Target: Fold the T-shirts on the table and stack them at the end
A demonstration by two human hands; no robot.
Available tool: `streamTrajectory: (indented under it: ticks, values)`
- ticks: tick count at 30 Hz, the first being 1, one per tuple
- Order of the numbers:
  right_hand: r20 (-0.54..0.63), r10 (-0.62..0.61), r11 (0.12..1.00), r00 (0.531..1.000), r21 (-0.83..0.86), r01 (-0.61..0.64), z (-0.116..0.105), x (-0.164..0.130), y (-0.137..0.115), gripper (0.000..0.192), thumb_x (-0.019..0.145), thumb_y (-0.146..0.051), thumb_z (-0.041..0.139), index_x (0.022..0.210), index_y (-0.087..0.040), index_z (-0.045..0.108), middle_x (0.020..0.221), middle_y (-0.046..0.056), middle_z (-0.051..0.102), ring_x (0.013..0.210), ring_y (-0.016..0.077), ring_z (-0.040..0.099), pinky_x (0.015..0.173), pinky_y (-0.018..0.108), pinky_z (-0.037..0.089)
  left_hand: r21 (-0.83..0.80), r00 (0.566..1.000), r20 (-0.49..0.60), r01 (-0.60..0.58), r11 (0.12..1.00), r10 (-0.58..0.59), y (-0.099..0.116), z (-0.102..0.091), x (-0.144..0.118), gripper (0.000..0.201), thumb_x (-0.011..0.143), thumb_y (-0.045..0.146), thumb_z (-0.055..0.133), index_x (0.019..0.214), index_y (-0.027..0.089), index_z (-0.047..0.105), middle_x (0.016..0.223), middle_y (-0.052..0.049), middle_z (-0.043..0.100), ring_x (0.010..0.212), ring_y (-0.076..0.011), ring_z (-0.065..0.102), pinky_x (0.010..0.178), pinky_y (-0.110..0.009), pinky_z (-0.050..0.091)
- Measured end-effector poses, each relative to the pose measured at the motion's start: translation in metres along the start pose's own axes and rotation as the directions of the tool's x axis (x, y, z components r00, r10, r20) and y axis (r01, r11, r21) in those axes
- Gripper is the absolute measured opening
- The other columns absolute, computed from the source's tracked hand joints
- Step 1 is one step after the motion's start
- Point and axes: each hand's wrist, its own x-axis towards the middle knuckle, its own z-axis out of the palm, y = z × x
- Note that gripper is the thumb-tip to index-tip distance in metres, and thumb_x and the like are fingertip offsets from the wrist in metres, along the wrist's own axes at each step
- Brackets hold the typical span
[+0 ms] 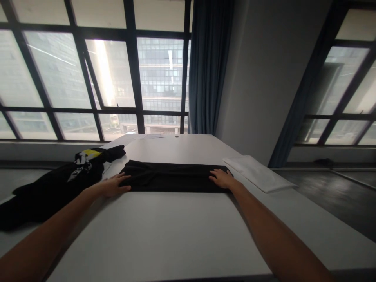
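Observation:
A black garment (176,178), folded into a long flat strip, lies crosswise on the white table (164,231). At its left end rests my left hand (114,185), fingers spread over the cloth's edge. My right hand (221,179) lies on the opposite end, also with fingers apart and pressed lightly on the fabric. Neither hand grips the cloth. Some loose creases show near the garment's left end. What exact kind of garment it is cannot be told while it is folded.
A crumpled black garment with yellow and white print (58,184) hangs over the table's left side. On the right lies a flat white folded sheet or bag (258,172). Beyond the table stand large windows (160,74) and a blue curtain (208,70).

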Motion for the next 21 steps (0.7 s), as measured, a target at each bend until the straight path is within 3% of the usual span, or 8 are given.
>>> streamTrajectory:
  ticks: [3,7,11,13,15,17,19,21]
  values:
    - [-0.027,-0.072,0.997,0.997,0.011,0.072,0.003,0.003,0.005,0.053,0.094,-0.037,0.048,0.146,-0.023,0.046,0.155,0.012,0.036,0.143,0.0316,0.033,0.116,0.057,0.022,-0.046,0.989,0.05,-0.14,0.989,0.142,0.0,-0.002,-0.01,0.085,0.075,0.07,0.055,0.147,0.026,0.045,0.161,-0.011,0.025,0.145,-0.0343,0.029,0.116,-0.045,0.028]
    - [-0.021,-0.106,0.993,0.994,0.056,0.107,0.002,0.003,0.015,0.053,0.093,-0.042,0.052,0.142,-0.022,0.052,0.149,0.011,0.047,0.134,0.0291,0.046,0.113,0.043,0.034,-0.015,0.994,0.083,-0.072,0.997,0.073,-0.004,-0.002,-0.015,0.067,0.085,0.053,0.052,0.147,0.028,0.044,0.158,-0.009,0.033,0.141,-0.0322,0.038,0.113,-0.046,0.033]
    - [0.028,-0.026,0.999,0.999,-0.031,0.027,-0.012,-0.005,0.006,0.052,0.092,-0.042,0.053,0.138,-0.017,0.056,0.141,0.014,0.055,0.126,0.0292,0.054,0.105,0.039,0.043,0.162,0.983,-0.168,0.108,0.981,-0.081,0.012,-0.001,-0.017,0.055,0.091,0.03,0.043,0.146,0.023,0.047,0.16,-0.014,0.027,0.146,-0.0395,0.022,0.11,-0.072,0.013]
    - [0.065,0.02,0.995,0.998,-0.099,-0.013,-0.023,-0.012,-0.004,0.049,0.09,-0.043,0.056,0.132,-0.018,0.062,0.134,0.014,0.06,0.121,0.0305,0.058,0.101,0.04,0.046,0.169,0.959,-0.282,0.09,0.982,-0.039,0.032,-0.001,-0.021,0.056,0.092,0.028,0.041,0.147,0.021,0.044,0.161,-0.014,0.024,0.147,-0.037,0.021,0.112,-0.068,0.01]
    - [0.126,0.066,0.99,0.99,-0.129,-0.049,-0.034,-0.02,-0.014,0.047,0.086,-0.052,0.06,0.116,-0.018,0.071,0.121,0.015,0.068,0.111,0.0323,0.064,0.093,0.04,0.05,0.113,0.949,-0.315,0.026,0.993,0.011,0.057,0.002,-0.024,0.055,0.094,0.033,0.037,0.148,0.024,0.043,0.159,-0.01,0.032,0.141,-0.032,0.035,0.113,-0.057,0.025]
    - [0.259,0.089,0.996,0.962,-0.041,-0.081,-0.044,-0.028,-0.022,0.054,0.082,-0.065,0.06,0.097,-0.016,0.076,0.1,0.016,0.074,0.095,0.0316,0.069,0.082,0.039,0.053,0.005,0.963,-0.271,0.002,1.0,-0.001,0.078,0.007,-0.024,0.058,0.097,0.045,0.029,0.151,0.026,0.038,0.152,-0.011,0.043,0.13,-0.0313,0.049,0.104,-0.049,0.04]
    - [0.368,0.009,0.986,0.93,0.149,-0.068,-0.05,-0.034,-0.025,0.062,0.08,-0.072,0.056,0.089,-0.015,0.076,0.086,0.015,0.075,0.083,0.0284,0.071,0.075,0.036,0.054,-0.038,0.972,-0.233,0.034,0.999,-0.042,0.087,0.012,-0.017,0.064,0.096,0.056,0.025,0.151,0.025,0.038,0.144,-0.014,0.052,0.123,-0.035,0.055,0.097,-0.052,0.044]
    - [0.304,-0.133,0.949,0.943,0.314,0.032,-0.053,-0.038,-0.025,0.059,0.079,-0.071,0.058,0.089,-0.016,0.076,0.087,0.012,0.075,0.082,0.0264,0.07,0.076,0.034,0.053,-0.007,0.973,-0.218,0.079,0.997,-0.079,0.084,0.015,-0.002,0.065,0.095,0.06,0.025,0.146,0.026,0.047,0.141,-0.016,0.055,0.124,-0.0397,0.052,0.097,-0.06,0.041]
